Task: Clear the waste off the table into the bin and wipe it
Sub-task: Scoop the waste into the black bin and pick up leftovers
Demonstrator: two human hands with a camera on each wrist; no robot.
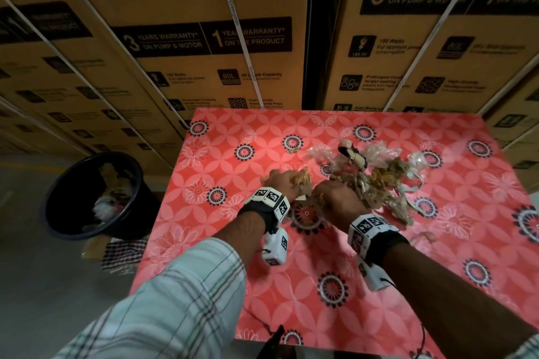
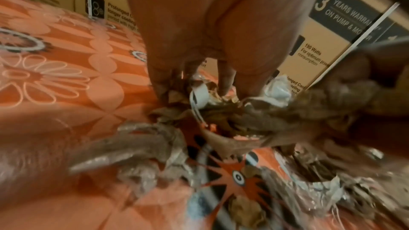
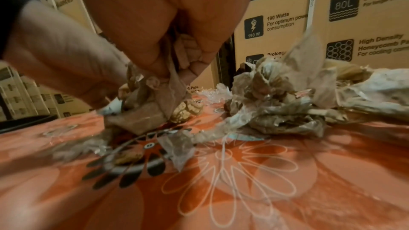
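Stacked cartons (image 1: 180,38) wall off twelve o'clock behind one red flowered surface (image 1: 364,285). One dark bin (image 1: 70,207), on the floor at nine o'clock and already holding scraps, sits close enough for a short carry. A single heap of waste (image 1: 376,178), crumpled brown paper and clear plastic, lies from centre toward two o'clock, with a stray scrap (image 1: 292,150) at twelve. Two hands work side by side at the heap's near edge: the left hand (image 1: 284,182) and the right hand (image 1: 335,201) each curl around a clump, apparently gathering a load.

Stacked cardboard appliance boxes (image 1: 180,46) behind; seemingly grey floor (image 1: 26,213), dim light.
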